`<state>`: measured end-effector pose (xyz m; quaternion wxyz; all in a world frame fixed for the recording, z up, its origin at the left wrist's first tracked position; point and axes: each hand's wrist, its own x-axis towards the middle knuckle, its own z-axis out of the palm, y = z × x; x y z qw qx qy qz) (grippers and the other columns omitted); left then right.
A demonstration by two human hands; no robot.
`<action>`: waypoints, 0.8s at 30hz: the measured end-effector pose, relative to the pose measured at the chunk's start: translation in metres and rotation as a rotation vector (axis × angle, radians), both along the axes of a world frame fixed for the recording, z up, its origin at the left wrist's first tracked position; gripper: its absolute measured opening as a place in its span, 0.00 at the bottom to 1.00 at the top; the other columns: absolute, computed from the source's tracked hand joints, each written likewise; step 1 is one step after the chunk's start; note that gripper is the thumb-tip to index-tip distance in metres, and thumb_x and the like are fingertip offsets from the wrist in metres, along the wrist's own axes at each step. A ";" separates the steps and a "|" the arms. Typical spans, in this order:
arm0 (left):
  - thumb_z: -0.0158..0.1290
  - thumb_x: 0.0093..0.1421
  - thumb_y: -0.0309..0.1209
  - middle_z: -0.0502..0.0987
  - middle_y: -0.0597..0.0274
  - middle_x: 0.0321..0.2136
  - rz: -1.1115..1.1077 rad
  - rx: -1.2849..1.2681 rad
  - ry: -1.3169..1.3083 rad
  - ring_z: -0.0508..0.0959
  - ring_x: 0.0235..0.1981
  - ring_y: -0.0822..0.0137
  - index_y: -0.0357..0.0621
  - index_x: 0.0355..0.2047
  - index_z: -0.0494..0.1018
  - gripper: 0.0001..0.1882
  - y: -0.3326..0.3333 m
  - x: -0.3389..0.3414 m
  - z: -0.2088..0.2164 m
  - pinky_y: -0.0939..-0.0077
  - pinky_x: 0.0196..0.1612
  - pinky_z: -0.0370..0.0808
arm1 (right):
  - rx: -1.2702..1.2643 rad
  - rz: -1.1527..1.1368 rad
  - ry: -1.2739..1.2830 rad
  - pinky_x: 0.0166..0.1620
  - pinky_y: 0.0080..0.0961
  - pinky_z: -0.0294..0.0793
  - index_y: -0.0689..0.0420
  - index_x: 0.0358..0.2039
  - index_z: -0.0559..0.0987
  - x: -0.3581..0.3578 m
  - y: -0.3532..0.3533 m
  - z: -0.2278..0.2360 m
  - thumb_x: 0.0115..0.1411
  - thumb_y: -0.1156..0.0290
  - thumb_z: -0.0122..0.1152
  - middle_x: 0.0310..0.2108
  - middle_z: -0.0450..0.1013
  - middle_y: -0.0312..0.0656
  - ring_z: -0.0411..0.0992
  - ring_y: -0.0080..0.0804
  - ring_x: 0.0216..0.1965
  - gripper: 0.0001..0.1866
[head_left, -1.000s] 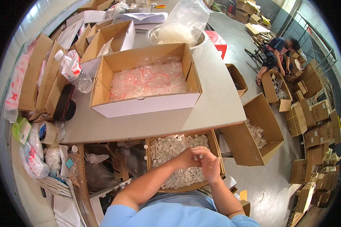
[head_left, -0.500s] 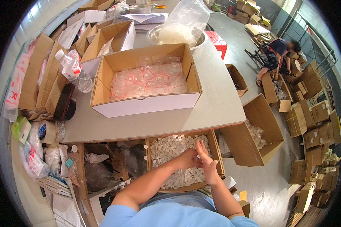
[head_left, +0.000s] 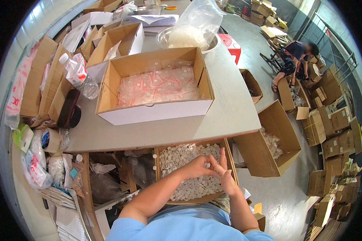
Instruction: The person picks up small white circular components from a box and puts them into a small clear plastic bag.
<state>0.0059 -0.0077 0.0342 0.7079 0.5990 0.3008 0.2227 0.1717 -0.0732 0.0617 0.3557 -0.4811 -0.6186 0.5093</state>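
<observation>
My left hand (head_left: 195, 168) is closed in a pinch, a small white disc (head_left: 207, 165) showing at its fingertips. A faint clear film, perhaps a small plastic bag (head_left: 195, 151), shows just beyond its knuckles. Against those fingertips rests my right hand (head_left: 227, 176), its fingers stretched out and apart; I see nothing held in it. Both hands are over an open cardboard box (head_left: 230, 162) of loose white discs (head_left: 177, 158), below the table's front edge. On the table, a white-sided carton (head_left: 157, 114) holds many flat clear bags (head_left: 157, 86) with red strips and white discs.
The grey table (head_left: 233, 100) also bears a metal bowl (head_left: 161, 38) with a plastic bag and a plastic bottle (head_left: 80, 78). Right of the table stands a cardboard box (head_left: 287, 160) of pale pieces. A seated person (head_left: 295, 58) works among cartons at far right.
My right hand has turned and its fingers have spread, with one now pointing toward my left hand. My left fingertips have shifted slightly, and the white disc now shows there.
</observation>
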 end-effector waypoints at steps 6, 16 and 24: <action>0.63 0.50 0.40 0.72 0.70 0.24 -0.132 -0.053 -0.120 0.70 0.29 0.77 0.42 0.26 0.71 0.16 0.004 -0.006 -0.002 0.78 0.33 0.67 | 0.247 0.036 -0.316 0.63 0.44 0.50 0.50 0.40 0.79 0.013 0.006 0.023 0.48 0.75 0.61 0.62 0.53 0.54 0.49 0.57 0.63 0.16; 0.61 0.53 0.40 0.76 0.64 0.28 -0.046 0.068 -0.015 0.73 0.32 0.72 0.40 0.31 0.74 0.16 -0.002 0.002 0.006 0.75 0.36 0.71 | 0.410 -0.081 -0.451 0.46 0.37 0.71 0.58 0.27 0.79 0.002 0.008 0.027 0.43 0.76 0.66 0.41 0.70 0.48 0.69 0.46 0.45 0.08; 0.54 0.58 0.28 0.76 0.64 0.31 0.000 0.309 0.013 0.74 0.35 0.71 0.38 0.30 0.74 0.05 0.003 0.000 -0.007 0.75 0.39 0.70 | -0.051 -0.272 -0.189 0.31 0.22 0.73 0.62 0.29 0.77 0.008 0.007 0.021 0.49 0.74 0.67 0.22 0.74 0.41 0.73 0.27 0.25 0.09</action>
